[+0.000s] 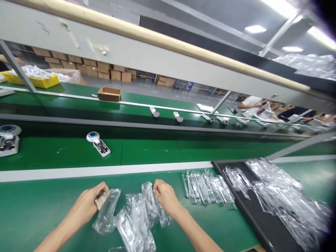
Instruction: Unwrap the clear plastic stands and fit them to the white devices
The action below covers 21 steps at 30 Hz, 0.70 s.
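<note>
My left hand (90,199) is closed, its fingertips at the top of a clear plastic sleeve (107,211). A whitish covering (101,201) shows on its fingers. To the right, my right hand (166,196) pinches the edge of another clear wrapped plastic piece (150,199); its fingertips are partly hidden. Between and below the hands lies a loose pile of clear plastic wrappers (135,222) on the green work surface (52,203). Whether anything is inside them is hard to make out. Beside my right hand stands a row of clear plastic shells (207,187).
A black tray (252,210) at right holds many clear plastic parts (278,196). Beyond a white rail (105,170), the green conveyor belt (147,150) carries white devices with bare circuit boards (102,147). A slanted metal strut (299,145) crosses at right. People work at the far right.
</note>
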Tool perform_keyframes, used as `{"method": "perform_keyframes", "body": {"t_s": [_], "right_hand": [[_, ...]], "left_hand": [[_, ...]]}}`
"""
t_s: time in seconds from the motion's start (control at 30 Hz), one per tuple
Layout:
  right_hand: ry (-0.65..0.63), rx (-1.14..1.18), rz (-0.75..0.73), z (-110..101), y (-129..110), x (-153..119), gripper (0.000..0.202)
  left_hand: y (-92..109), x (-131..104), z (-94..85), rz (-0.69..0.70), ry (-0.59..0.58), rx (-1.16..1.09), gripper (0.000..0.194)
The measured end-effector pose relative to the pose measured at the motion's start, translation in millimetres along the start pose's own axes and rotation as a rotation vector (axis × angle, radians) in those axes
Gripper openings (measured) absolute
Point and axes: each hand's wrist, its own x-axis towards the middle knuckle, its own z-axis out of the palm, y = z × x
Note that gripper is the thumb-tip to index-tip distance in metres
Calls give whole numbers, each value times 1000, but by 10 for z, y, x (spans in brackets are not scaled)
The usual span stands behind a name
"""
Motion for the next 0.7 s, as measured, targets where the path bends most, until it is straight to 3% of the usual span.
{"method": "perform_keyframes", "body": {"t_s": [0.17, 0.37, 0.53, 0.7], "right_hand": [[-36, -31, -45, 139, 28, 134, 45], [-10, -2, -87, 211, 75, 319, 22], [80, 84, -188, -176, 15, 9, 19], [186, 217, -408, -599, -63, -327, 18]], "left_hand": [[65, -106, -49, 51, 85, -4, 27], [242, -273, -216, 44, 193, 85, 28], [491, -474, -392, 93, 322, 32, 28], [790, -551, -453, 218, 343, -13, 23]]}}
